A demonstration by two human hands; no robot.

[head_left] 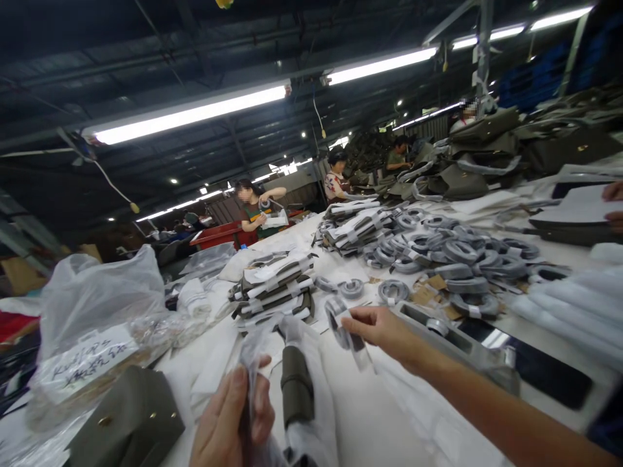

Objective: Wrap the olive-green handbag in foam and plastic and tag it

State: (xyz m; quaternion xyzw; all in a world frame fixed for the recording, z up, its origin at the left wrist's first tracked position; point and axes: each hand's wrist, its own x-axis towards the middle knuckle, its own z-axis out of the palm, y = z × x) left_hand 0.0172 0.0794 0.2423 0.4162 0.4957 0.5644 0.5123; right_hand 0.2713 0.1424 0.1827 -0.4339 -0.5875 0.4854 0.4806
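Note:
At the bottom centre, my left hand (238,412) is closed on the edge of a translucent plastic bag (324,402). A dark olive rolled piece (296,386) shows inside the bag, just right of that hand. My right hand (372,324) pinches a wrapped grey strap coil (337,318), holding it above the white table (360,415). A loose end of the wrapping hangs below its fingers. Behind both hands lies a stack of olive folded pieces (275,292) with white wrapping.
Many grey coils (457,253) are heaped at the right, behind a grey tray (457,344) and a dark flat panel (549,370). An olive bag (126,421) and a large plastic bag (97,305) stand left. Other people work farther back; another person's hand (614,206) is at the right edge.

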